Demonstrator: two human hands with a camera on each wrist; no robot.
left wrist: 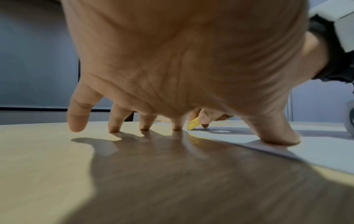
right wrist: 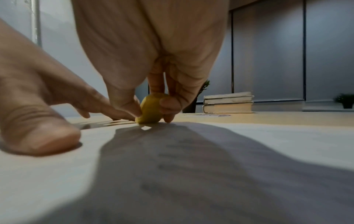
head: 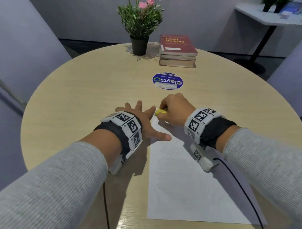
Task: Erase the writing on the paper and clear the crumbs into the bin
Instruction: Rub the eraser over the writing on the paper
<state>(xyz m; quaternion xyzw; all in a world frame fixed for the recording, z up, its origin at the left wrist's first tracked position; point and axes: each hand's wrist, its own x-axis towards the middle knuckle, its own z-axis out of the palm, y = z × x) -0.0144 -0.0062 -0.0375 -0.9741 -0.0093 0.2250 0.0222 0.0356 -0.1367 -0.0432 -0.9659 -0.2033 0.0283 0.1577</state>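
Step in hand, as we judge it: erasing, at the top of the sheet. Our right hand (head: pixel 175 108) pinches a small yellow eraser (head: pixel 160 111) between thumb and curled fingers, its lower end touching the paper (head: pixel 180 180) near the far corner, about 12 o'clock on the sheet. Our left hand (head: pixel 140 122) lies at 9 o'clock of the eraser, fingers spread and straight, grasping nothing; the thumb (left wrist: pixel 277 133) presses the sheet's left edge while the other fingertips rest on the table (head: pixel 73 102).

The paper lies on the round table in front of us, long axis running from 6 to 12 o'clock. Faint lines of writing show further down the sheet in the right wrist view. Crumbs: too small to tell. No bin in view.

Next move likely calls for short strokes under firm thumb pressure, working toward 6 o'clock, so the sheet does not creep or crease.

Beyond at 12 o'clock: round sticker (head: pixel 167 81), stacked books (head: pixel 177 50), potted plant (head: pixel 139 25).
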